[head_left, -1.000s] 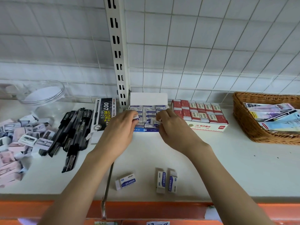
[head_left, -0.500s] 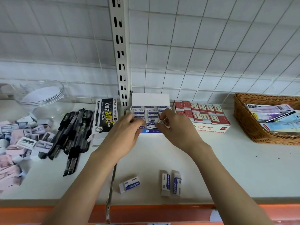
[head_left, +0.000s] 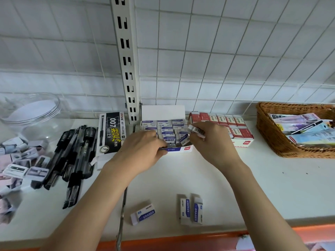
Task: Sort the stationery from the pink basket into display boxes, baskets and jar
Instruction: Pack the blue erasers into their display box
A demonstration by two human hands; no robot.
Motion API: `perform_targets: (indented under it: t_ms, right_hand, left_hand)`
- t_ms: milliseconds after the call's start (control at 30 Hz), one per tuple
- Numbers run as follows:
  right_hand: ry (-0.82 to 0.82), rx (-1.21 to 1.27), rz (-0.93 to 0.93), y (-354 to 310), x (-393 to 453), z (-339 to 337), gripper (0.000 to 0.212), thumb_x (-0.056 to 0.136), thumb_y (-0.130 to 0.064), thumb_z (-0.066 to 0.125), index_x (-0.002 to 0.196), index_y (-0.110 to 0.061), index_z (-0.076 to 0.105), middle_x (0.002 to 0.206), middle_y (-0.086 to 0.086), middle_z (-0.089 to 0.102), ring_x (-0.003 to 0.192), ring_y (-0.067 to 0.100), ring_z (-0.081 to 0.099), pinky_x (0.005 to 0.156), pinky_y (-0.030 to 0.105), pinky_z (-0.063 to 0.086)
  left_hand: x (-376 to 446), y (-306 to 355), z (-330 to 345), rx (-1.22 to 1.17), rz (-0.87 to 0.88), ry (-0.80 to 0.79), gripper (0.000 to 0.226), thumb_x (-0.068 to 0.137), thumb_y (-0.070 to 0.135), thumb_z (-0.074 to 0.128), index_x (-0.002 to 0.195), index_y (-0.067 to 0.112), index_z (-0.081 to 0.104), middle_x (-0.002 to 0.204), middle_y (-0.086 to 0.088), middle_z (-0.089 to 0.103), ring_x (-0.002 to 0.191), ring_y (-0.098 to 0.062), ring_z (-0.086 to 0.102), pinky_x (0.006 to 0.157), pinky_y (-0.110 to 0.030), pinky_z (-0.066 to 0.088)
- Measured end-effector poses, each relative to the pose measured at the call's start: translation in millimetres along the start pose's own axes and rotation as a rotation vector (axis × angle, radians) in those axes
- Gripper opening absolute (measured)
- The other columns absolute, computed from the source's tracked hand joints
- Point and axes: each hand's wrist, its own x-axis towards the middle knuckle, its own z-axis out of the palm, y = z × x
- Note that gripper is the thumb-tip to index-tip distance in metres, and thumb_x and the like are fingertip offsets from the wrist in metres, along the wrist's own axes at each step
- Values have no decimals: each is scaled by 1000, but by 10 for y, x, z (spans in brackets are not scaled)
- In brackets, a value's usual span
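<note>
The head camera looks down on a white shelf (head_left: 272, 187) backed by a tiled wall, with a slotted white upright (head_left: 126, 57) rising at the centre. Against the wall stands an open eraser box (head_left: 178, 149) with its white lid flap up, packed with rows of blue-and-white erasers. The left hand (head_left: 143, 149) rests at the box's front left corner, its fingers curled onto the erasers there; whether it actually pinches one cannot be told. The right hand (head_left: 210, 144) is at the box's right side, its grip closed on a single eraser (head_left: 196, 131) held by thumb and fingertips just above the right-hand rows, barcode side showing. Nearer the shelf's front edge lie three loose erasers: one eraser lying askew (head_left: 143, 213) to the left and a pair of erasers (head_left: 191, 209) lying side by side, touching, to its right. Just right of the open box sits a red-and-white box (head_left: 243, 143) filled with small red-labelled packs. Further right, a wicker basket (head_left: 268, 134) holds flat packaged items. To the left of the open box lies a black pen carton (head_left: 112, 133) printed with "007", and beside it a heap of black pens (head_left: 72, 160). At the far left is a scatter of small boxed sharpeners (head_left: 20, 160), with a clear jar (head_left: 30, 115) behind them near the wall. The pink basket is not visible.
</note>
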Motion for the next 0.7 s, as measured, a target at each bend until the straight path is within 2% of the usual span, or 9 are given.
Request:
perform_targets:
  t_ms: [100, 267, 367, 433, 567, 700]
  right_hand:
    - [31, -6, -10, 51, 6, -28, 19, 81, -7, 56, 63, -10, 52, 58, 1, 49, 53, 16, 38, 50, 21, 28]
    - [49, -11, -15, 87, 4, -5, 15, 80, -7, 55, 65, -7, 56, 58, 2, 49, 52, 15, 37, 50, 26, 29]
    - [50, -14, -28, 94, 1, -5, 20, 81, -8, 56, 62, -12, 50, 57, -1, 46, 51, 13, 36, 49, 23, 26]
    - [39, -8, -38, 82, -6, -11, 20, 82, -9, 57, 63, -15, 50, 57, -5, 44, 52, 14, 37, 49, 20, 26]
    - [19, -3, -43, 52, -6, -2, 19, 83, -11, 56, 66, -18, 51, 58, -8, 43, 54, 12, 40, 48, 19, 27]
    - [8, -16, -42, 39, -3, 11, 10, 84, -12, 57, 77, -12, 63, 60, -10, 43, 57, 14, 40, 49, 19, 29]
  left_hand:
    - [22, 1, -13, 54, 30, -34, 33, 96, 46, 40, 121, 34, 58, 109, 5, 54, 109, -18, 52, 70, -24, 32]
    - [73, 36, 0, -51, 36, -82, 34, 93, 47, 47, 116, 25, 59, 112, 6, 56, 106, -17, 53, 79, -28, 43]
    - [89, 37, -8, -44, 29, -110, 33, 92, 45, 52, 115, 23, 60, 113, 5, 57, 106, -18, 54, 83, -31, 46]
    - [101, 49, -15, -59, 14, -117, 32, 91, 47, 51, 110, 22, 61, 110, 6, 56, 103, -18, 54, 80, -30, 46]
    - [146, 40, 16, -158, -55, -53, 42, 96, 47, 40, 77, 13, 57, 80, 3, 51, 85, -22, 54, 69, -31, 44]
    - [240, -6, -5, -70, -71, -122, 28, 93, 33, 48, 78, 14, 62, 89, -1, 63, 90, -25, 59, 72, -29, 48]
